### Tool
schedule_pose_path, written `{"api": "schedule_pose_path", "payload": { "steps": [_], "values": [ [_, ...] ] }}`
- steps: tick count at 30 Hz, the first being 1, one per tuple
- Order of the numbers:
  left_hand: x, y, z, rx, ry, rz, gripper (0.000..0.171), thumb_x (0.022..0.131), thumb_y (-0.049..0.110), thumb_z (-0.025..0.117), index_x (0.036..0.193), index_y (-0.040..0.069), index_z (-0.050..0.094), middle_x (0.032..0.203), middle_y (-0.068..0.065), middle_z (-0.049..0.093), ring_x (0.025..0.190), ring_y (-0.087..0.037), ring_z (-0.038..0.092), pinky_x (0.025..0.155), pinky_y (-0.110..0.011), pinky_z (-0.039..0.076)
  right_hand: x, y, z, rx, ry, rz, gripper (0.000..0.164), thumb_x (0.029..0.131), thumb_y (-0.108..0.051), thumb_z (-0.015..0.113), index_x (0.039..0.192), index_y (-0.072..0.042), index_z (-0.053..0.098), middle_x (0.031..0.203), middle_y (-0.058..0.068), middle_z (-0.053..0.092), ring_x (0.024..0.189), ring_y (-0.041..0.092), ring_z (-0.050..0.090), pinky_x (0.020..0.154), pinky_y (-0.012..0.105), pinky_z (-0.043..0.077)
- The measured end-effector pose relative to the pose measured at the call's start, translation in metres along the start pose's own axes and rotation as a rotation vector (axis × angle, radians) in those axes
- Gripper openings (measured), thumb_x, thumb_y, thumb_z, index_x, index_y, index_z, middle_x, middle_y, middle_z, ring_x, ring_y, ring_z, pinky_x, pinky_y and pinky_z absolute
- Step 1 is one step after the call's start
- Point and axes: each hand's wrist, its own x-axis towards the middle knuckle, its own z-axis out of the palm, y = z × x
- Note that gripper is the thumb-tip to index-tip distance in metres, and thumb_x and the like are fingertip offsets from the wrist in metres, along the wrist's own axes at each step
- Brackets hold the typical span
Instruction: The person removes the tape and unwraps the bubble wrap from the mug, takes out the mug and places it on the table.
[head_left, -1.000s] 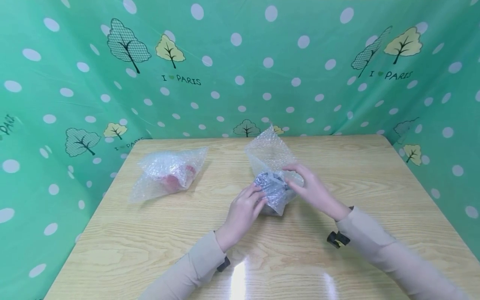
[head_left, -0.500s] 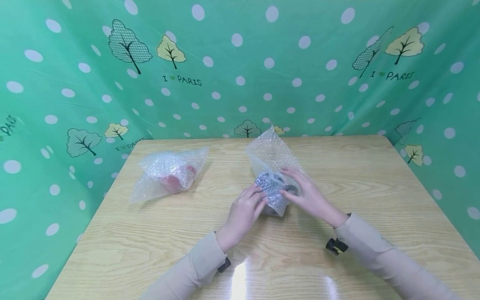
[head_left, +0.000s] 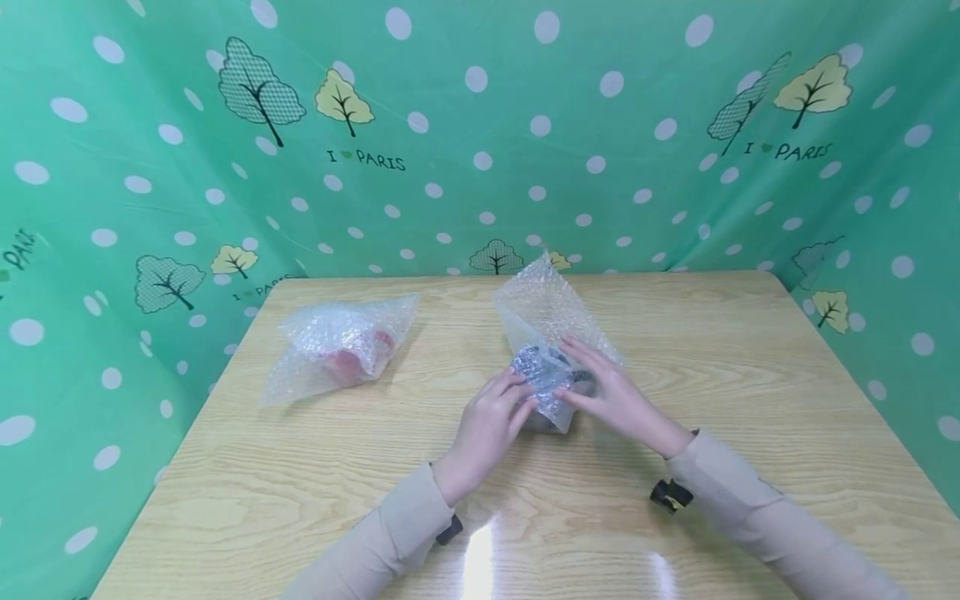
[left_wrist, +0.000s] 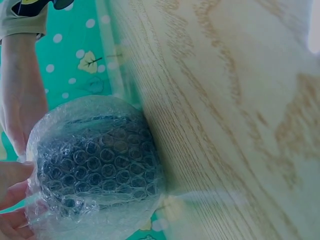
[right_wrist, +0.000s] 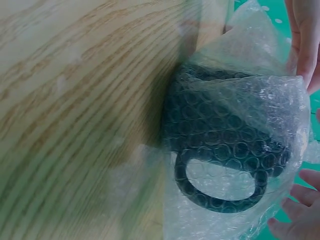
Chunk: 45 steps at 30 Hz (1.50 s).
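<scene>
A dark mug [right_wrist: 220,120] lies under bubble wrap [head_left: 546,304] at the middle of the table; its ring-shaped handle [right_wrist: 220,206] shows through the clear sheet in the right wrist view. One corner of the wrap is folded over the mug, while the rest spreads out behind it. My left hand [head_left: 486,425] rests its fingertips on the near left side of the folded flap. From the right, my right hand [head_left: 618,400] touches the wrap, its fingers spread over the top and its thumb on the flap. The left wrist view shows the mug's bubble-covered side [left_wrist: 100,160].
A second bubble-wrapped bundle [head_left: 337,342], with something pinkish-red inside, lies at the back left of the wooden table [head_left: 300,483]. A green dotted cloth [head_left: 480,167] hangs behind the table and along both sides.
My right hand has moved slightly left, bringing its fingers and thumb onto the folded wrap. My left hand has stayed at the flap, and the other bundle has not moved.
</scene>
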Motion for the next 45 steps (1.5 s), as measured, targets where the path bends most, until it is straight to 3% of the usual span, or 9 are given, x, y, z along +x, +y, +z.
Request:
{"api": "schedule_pose_path", "payload": {
  "steps": [24, 40, 45],
  "values": [
    [-0.001, -0.002, 0.000, -0.034, -0.005, -0.025, 0.021, 0.081, 0.017, 0.062, 0.097, 0.003, 0.064, 0.106, -0.013, 0.061, 0.108, -0.029, 0.053, 0.095, -0.035, 0.041, 0.003, 0.009, 0.009, 0.122, -0.065, 0.096, 0.068, 0.079, -0.034, 0.064, 0.134, -0.006, 0.035, 0.142, 0.015, 0.027, 0.127, 0.035, 0.027, 0.101, 0.051, 0.025],
    [0.003, -0.002, -0.006, -0.098, -0.045, -0.095, 0.020, 0.080, 0.016, 0.064, 0.097, 0.004, 0.065, 0.107, -0.010, 0.062, 0.108, -0.025, 0.053, 0.096, -0.031, 0.039, 0.004, 0.006, 0.009, 0.110, -0.046, 0.101, 0.066, 0.077, -0.028, 0.066, 0.132, -0.004, 0.039, 0.139, 0.017, 0.030, 0.126, 0.036, 0.029, 0.102, 0.051, 0.025],
    [0.005, -0.002, -0.007, -0.106, -0.033, -0.088, 0.019, 0.079, 0.014, 0.065, 0.095, 0.004, 0.065, 0.104, -0.010, 0.062, 0.105, -0.025, 0.055, 0.095, -0.031, 0.041, 0.004, 0.005, 0.008, 0.111, -0.043, 0.108, 0.066, 0.077, -0.027, 0.067, 0.132, -0.004, 0.038, 0.139, 0.017, 0.031, 0.126, 0.037, 0.029, 0.101, 0.051, 0.026]
  ]
}}
